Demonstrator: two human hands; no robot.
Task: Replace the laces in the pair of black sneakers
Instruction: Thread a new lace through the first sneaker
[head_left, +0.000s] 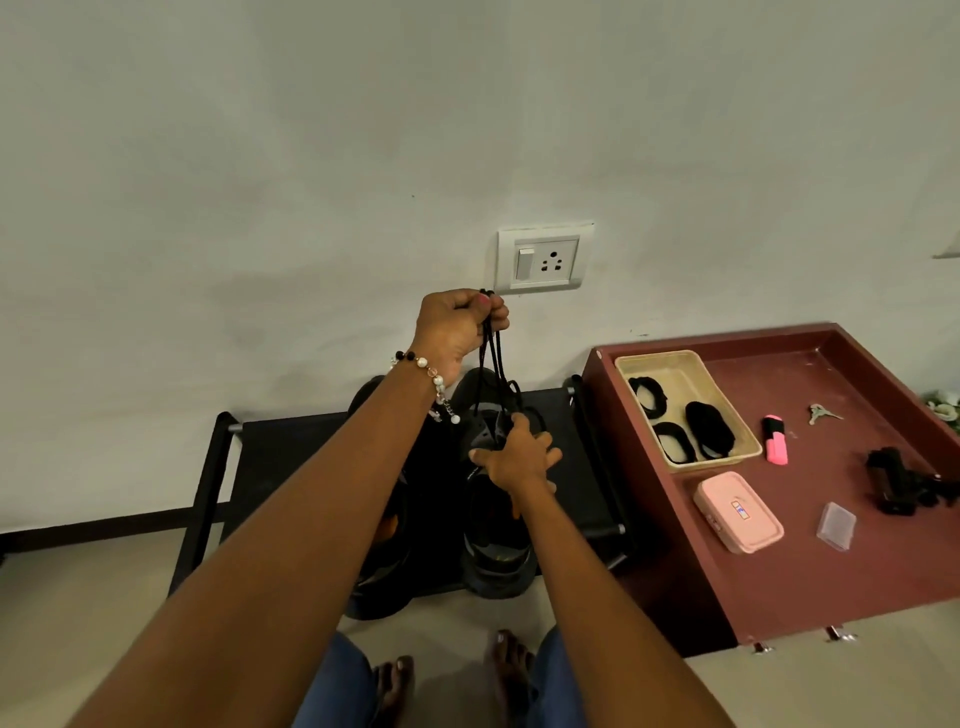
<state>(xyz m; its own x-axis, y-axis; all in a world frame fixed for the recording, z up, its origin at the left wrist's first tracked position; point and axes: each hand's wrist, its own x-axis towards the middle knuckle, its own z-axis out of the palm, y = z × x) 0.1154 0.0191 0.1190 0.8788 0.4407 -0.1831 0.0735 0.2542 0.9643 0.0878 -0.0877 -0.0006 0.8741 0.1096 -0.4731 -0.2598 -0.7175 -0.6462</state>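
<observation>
Two black sneakers stand on a low black rack. The right sneaker is in plain sight; the left sneaker is mostly hidden behind my left forearm. My left hand, raised above the shoes, grips a black lace that runs taut down to the right sneaker. My right hand rests on that sneaker's tongue area, fingers spread, and the lace strands meet it at the fingertips. A cream tray to the right holds three bundles of black laces.
The tray sits on a maroon table with a pink highlighter, a pink box, keys, a clear plastic case and a black object. A wall socket is behind. My bare feet stand on the floor.
</observation>
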